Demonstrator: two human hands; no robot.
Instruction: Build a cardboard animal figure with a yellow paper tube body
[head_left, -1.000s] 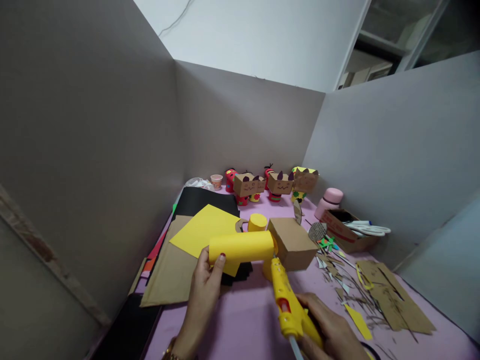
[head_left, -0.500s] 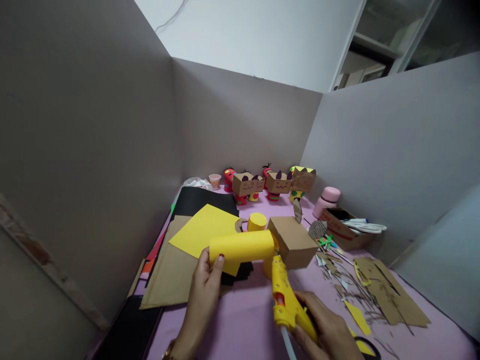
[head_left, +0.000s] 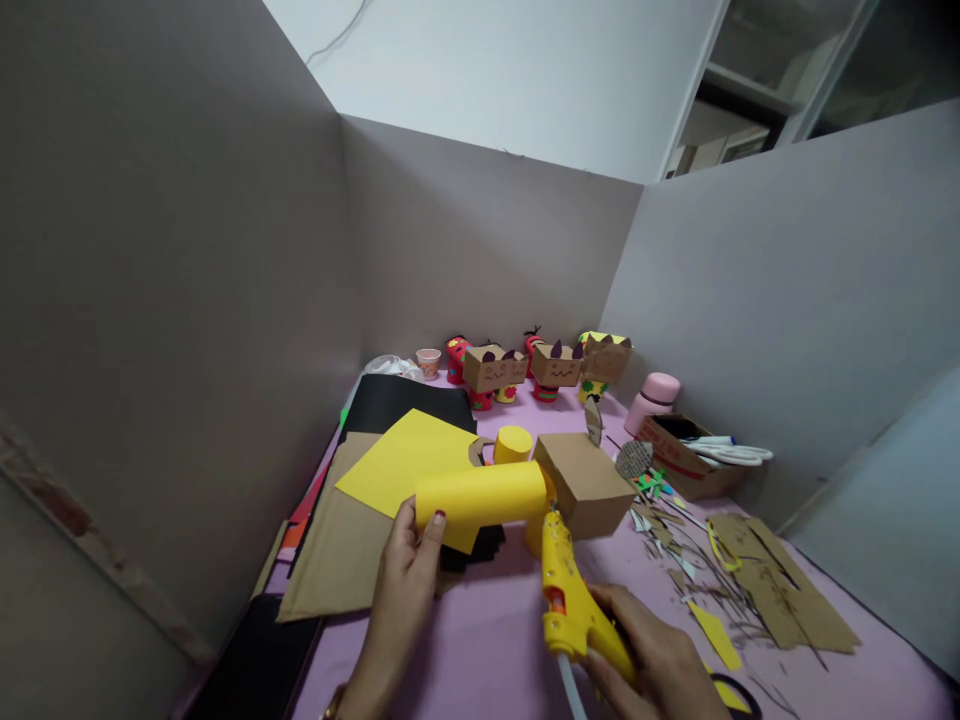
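Observation:
My left hand (head_left: 409, 570) is closed around the left end of a yellow paper tube (head_left: 480, 492), which lies level above the table. In my right hand (head_left: 652, 650) is a yellow hot glue gun (head_left: 566, 590), gripped by its handle, with a pale glue stick (head_left: 570, 685) coming out of its rear. The gun's nozzle is at the right end of the tube; whether it touches the rim I cannot tell. Just behind that end stands a brown cardboard box (head_left: 589, 480) with ear-like pieces. A short yellow cylinder (head_left: 514, 443) stands behind the tube.
Yellow paper (head_left: 405, 450) lies over black sheets and brown card on the left. Cardboard figures (head_left: 555, 368) stand at the back. To the right are a pink bottle (head_left: 654, 402), an open box (head_left: 690, 465), scraps (head_left: 667, 530), flat cardboard (head_left: 787, 590) and scissors (head_left: 735, 695).
Almost nothing differs. The tube and the glue gun sit very slightly further left in the picture, as does the whole scene.

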